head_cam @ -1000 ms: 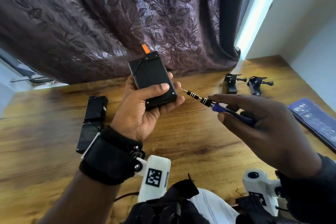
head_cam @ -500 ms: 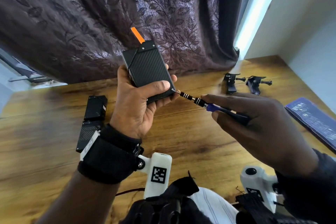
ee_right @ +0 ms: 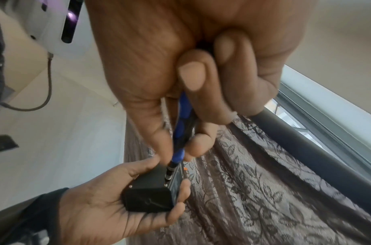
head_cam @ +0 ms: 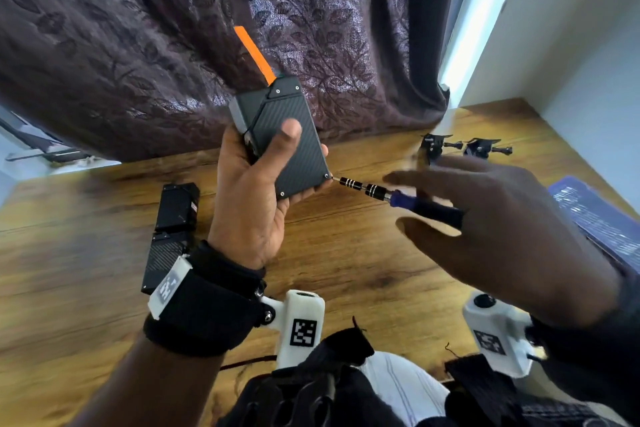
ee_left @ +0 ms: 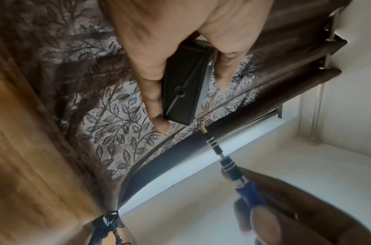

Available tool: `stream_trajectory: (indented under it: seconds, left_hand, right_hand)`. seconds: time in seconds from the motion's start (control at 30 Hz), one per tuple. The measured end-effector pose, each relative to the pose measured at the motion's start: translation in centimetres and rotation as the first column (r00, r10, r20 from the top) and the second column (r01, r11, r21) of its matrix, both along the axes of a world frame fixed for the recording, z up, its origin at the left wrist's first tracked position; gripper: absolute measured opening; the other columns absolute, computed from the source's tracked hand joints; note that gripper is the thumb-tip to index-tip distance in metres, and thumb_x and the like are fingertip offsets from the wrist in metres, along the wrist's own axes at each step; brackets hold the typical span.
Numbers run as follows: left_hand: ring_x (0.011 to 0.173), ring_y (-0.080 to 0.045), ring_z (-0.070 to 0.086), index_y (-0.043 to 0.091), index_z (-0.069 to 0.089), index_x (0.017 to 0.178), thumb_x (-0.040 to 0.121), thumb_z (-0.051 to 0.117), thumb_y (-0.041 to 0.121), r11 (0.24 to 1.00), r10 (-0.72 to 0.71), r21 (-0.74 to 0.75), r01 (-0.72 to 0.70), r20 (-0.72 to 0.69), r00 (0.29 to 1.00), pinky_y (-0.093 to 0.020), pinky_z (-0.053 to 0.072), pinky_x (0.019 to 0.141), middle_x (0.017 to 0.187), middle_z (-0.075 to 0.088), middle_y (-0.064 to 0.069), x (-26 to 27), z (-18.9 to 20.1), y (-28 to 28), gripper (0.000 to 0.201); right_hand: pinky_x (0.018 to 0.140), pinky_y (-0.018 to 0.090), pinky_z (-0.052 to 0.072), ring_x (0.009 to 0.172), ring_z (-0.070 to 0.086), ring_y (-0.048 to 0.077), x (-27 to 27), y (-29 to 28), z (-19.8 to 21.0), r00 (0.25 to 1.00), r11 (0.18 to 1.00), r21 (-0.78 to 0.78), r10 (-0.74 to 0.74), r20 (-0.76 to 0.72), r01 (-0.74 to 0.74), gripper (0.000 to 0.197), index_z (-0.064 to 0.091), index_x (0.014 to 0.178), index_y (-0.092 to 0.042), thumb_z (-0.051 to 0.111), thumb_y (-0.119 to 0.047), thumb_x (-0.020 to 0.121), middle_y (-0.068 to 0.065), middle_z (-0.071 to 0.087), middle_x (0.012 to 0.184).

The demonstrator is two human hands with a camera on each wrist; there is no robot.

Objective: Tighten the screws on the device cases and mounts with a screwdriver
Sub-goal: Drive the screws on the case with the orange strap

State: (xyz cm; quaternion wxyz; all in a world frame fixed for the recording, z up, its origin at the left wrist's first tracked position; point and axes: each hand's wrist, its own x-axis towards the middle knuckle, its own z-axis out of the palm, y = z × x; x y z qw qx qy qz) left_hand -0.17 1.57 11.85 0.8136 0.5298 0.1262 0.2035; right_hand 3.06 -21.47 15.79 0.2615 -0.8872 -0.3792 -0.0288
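Observation:
My left hand [head_cam: 258, 184] grips a black carbon-pattern device case [head_cam: 289, 146] upright above the wooden table [head_cam: 346, 260], thumb across its face; an orange strip [head_cam: 254, 55] sticks out of its top. My right hand [head_cam: 485, 218] holds a blue-handled screwdriver [head_cam: 412, 201], fingers curled round the handle. The bit tip sits on the screw at the case's lower right corner [head_cam: 327, 176]. The left wrist view shows the case's end [ee_left: 183, 92] with the screwdriver shaft [ee_left: 216, 147] meeting its corner. From the right wrist, the screwdriver [ee_right: 178, 154] points down onto the case [ee_right: 151, 194].
Two more black cases [head_cam: 173, 229] lie on the table at the left. Two black mounts [head_cam: 460, 147] with thumbscrews stand at the back right. A blue booklet [head_cam: 595, 215] lies at the right edge. A dark leaf-patterned curtain [head_cam: 173, 45] hangs behind.
The left hand raised and tilted the case more upright, thumb shifting up its face. The screwdriver tip moved from free air onto the lower right corner screw, and the right hand's fingers are blurred.

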Motion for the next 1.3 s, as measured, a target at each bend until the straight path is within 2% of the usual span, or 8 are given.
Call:
stream_trajectory:
  seconds: [0.1,0.37,0.57,0.67,0.9,1.03,1.13,1.3]
  left_hand:
    - [0.107,-0.044,0.070,0.007,0.043,0.143,0.102,0.057,0.036,0.998,0.041,0.043,-0.041,0.010,0.999,-0.059,0.061,0.077,0.128,0.063,-0.027,0.1,0.3,-0.1,0.053]
    - [0.122,-0.057,0.056,0.015,0.051,0.133,0.091,0.065,0.045,0.976,0.034,0.211,-0.053,0.093,0.995,-0.075,0.050,0.094,0.137,0.057,-0.026,0.5,0.6,0.1,0.053]
    - [0.115,-0.045,0.062,0.021,0.058,0.121,0.092,0.065,0.042,0.958,0.037,0.278,-0.072,0.131,0.991,-0.077,0.047,0.095,0.118,0.066,-0.008,0.5,0.7,-0.6,0.037]
    - [0.114,-0.042,0.062,0.021,0.058,0.122,0.093,0.063,0.041,0.954,0.033,0.290,-0.076,0.148,0.988,-0.076,0.047,0.097,0.118,0.066,-0.005,0.3,0.8,-0.8,0.035]
    - [0.109,-0.037,0.062,0.020,0.055,0.120,0.095,0.062,0.037,0.943,0.012,0.323,-0.072,0.184,0.983,-0.075,0.048,0.096,0.117,0.065,-0.006,0.0,1.0,-1.4,0.031]
    - [0.114,-0.053,0.059,0.015,0.054,0.128,0.096,0.062,0.036,0.936,0.005,0.345,-0.069,0.183,0.983,-0.077,0.046,0.095,0.124,0.063,-0.022,-0.1,0.7,-1.6,0.040]
    - [0.109,-0.037,0.061,0.017,0.055,0.124,0.096,0.062,0.036,0.935,0.009,0.348,-0.071,0.178,0.984,-0.075,0.048,0.097,0.119,0.065,-0.011,-0.2,0.9,-1.9,0.035]
    - [0.110,-0.021,0.062,0.015,0.052,0.126,0.095,0.062,0.035,0.928,-0.008,0.368,-0.059,0.177,0.984,-0.054,0.053,0.099,0.118,0.065,-0.003,0.0,1.1,-2.3,0.038]
  right_hand:
    - [0.055,0.015,0.037,0.067,0.053,0.012,0.4,0.3,0.6,0.996,0.996,-0.091,-0.001,0.093,0.010,0.040,0.056,0.115,-0.028,0.071,-0.032,0.078,-0.015,0.046,0.098]
    - [0.056,0.036,0.056,0.068,0.067,0.014,0.7,-0.1,0.6,0.983,0.993,0.118,-0.034,0.180,0.012,0.014,0.080,0.102,-0.024,0.073,-0.026,0.091,-0.009,0.073,0.089]
    - [0.058,0.011,0.035,0.063,0.051,-0.006,1.0,0.0,0.8,0.999,0.999,-0.015,-0.041,0.034,0.042,0.031,0.065,0.098,-0.029,0.076,-0.051,0.078,-0.017,0.063,0.078]
    - [0.058,0.014,0.036,0.065,0.050,-0.003,1.1,-0.2,0.8,0.997,0.999,-0.017,-0.049,0.051,0.050,0.026,0.065,0.090,-0.028,0.082,-0.034,0.073,-0.016,0.061,0.080]
    - [0.044,0.023,0.030,0.044,0.042,0.001,0.7,-0.7,0.7,0.996,0.996,0.048,-0.080,0.051,0.077,0.037,0.066,0.067,-0.025,0.060,-0.048,0.095,-0.014,0.045,0.049]
    - [0.054,0.015,0.037,0.060,0.054,-0.006,0.7,-0.8,0.9,0.999,0.999,0.018,-0.052,-0.017,0.052,0.024,0.064,0.087,-0.032,0.070,-0.053,0.079,-0.019,0.059,0.070]
    - [0.059,0.016,0.039,0.069,0.056,-0.005,0.9,-1.1,1.0,0.998,0.997,0.043,-0.057,-0.012,0.058,0.028,0.059,0.084,-0.031,0.078,-0.047,0.070,-0.019,0.061,0.079]
    - [0.050,0.036,0.051,0.046,0.058,0.010,1.1,-1.4,0.6,0.997,0.990,0.113,-0.083,0.003,0.082,0.032,0.066,0.069,-0.025,0.059,-0.047,0.091,-0.011,0.058,0.052]
